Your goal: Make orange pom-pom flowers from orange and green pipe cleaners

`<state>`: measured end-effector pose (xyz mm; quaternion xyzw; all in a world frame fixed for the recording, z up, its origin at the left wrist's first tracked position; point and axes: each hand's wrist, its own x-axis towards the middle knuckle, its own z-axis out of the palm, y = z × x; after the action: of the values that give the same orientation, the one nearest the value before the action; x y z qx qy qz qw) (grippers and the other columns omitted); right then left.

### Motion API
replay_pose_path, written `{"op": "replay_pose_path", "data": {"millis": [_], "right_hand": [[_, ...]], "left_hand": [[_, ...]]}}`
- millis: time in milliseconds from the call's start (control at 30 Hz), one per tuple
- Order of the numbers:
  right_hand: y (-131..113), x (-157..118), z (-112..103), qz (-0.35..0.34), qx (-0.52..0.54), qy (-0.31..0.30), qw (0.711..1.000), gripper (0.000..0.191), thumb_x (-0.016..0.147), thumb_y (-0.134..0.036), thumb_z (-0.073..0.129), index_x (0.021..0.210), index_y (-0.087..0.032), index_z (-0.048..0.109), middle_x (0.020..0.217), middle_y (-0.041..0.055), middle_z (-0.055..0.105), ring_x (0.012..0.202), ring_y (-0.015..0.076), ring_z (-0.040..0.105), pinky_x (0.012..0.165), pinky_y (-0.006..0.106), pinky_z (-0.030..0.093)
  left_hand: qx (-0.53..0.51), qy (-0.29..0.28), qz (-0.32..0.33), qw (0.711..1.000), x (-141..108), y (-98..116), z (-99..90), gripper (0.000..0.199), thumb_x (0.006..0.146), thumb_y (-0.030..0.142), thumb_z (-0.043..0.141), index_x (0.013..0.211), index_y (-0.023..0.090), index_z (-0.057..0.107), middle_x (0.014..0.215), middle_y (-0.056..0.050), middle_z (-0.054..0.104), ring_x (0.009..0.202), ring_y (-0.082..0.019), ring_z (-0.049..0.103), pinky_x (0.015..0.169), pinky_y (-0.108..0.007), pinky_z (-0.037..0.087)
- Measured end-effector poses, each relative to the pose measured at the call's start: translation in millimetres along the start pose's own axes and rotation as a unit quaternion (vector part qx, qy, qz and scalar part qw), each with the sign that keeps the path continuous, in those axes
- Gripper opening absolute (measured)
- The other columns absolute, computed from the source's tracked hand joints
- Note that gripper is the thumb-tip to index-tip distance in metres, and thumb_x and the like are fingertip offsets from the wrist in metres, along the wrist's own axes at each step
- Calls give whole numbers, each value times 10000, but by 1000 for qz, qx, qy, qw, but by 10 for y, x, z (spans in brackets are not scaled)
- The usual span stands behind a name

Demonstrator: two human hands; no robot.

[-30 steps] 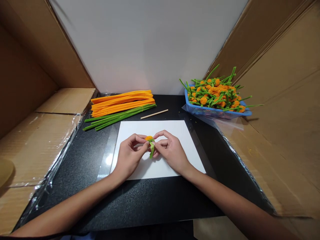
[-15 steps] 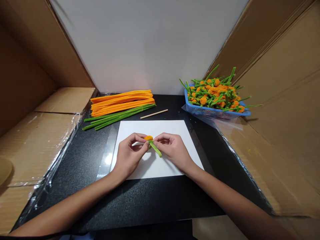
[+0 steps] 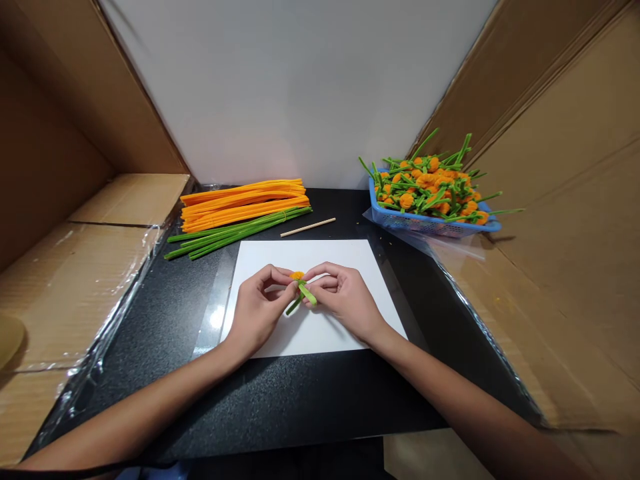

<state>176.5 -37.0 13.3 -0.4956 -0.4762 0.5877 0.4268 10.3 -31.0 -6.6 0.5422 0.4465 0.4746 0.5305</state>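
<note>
Our fingers (image 3: 274,272) on both hands are pinched nearly closed on a little orange pipe-cleaner flower (image 3: 297,275), held just above the middle of the sheet. Its dark green stem (image 3: 293,306) slants down-left toward us, and a lighter green strip (image 3: 309,295) slants down-right. The flower sits between the hands, a bit nearer the left hand (image 3: 260,310) than the right hand (image 3: 345,308). Under them we've got white paper (image 3: 320,257) on a black table (image 3: 310,400). Past that are orange pipe cleaners (image 3: 245,203), green pipe cleaners (image 3: 235,233), a wooden stick (image 3: 307,227) and a blue basket (image 3: 400,221) piled with pipe-cleaner flowers (image 3: 425,187).
</note>
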Motion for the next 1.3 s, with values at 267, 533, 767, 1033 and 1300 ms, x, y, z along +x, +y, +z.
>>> {"op": "replay_pose_path", "data": {"millis": [267, 533, 767, 1033, 1300], "right_hand": [[51, 27, -10, -3, -14, 38, 999, 151, 686, -201, 727, 769, -158, 609, 584, 2, 684, 528, 137, 660, 540, 230, 530], [57, 45, -22, -4, -32, 49, 998, 61, 680, -137, 648, 696, -153, 592, 532, -12, 646, 490, 110, 605, 502, 199, 482], [94, 68, -53, 14, -18, 23, 999, 71, 705, -185, 660, 741, -145, 613, 568, 1, 667, 491, 97, 590, 494, 196, 470], [28, 77, -96, 45, 25, -14, 999, 144, 735, -238, 691, 823, -131, 655, 591, 12, 675, 533, 110, 632, 545, 211, 509], [10, 53, -61, 27, 25, 4, 999, 119, 729, -219, 696, 771, -146, 612, 597, 9, 679, 519, 112, 637, 516, 204, 502]], "left_hand": [[191, -73, 144, 968, -21, 39, -28, 135, 903, 235, 597, 1013, 207, 670, 1031, -44, 698, 915, -148, 672, 794, -279, 596], [255, -101, 226, 935, 2, 24, -50, 309, 799, 224, 718, 1090, 167, 631, 1030, -63, 712, 892, -149, 680, 831, -297, 612], [325, -157, 243, 900, 27, 17, -123, 297, 867, 183, 599, 1162, 177, 565, 1044, -66, 712, 886, -168, 701, 828, -318, 591], [360, -204, 288, 864, 101, -57, -268, 338, 929, 200, 538, 1266, 191, 517, 1220, -115, 672, 1045, -203, 679, 899, -354, 565], [300, -154, 294, 894, 64, 39, -183, 344, 814, 293, 738, 1115, 181, 615, 1179, -105, 707, 1076, -220, 688, 958, -354, 555]]}}
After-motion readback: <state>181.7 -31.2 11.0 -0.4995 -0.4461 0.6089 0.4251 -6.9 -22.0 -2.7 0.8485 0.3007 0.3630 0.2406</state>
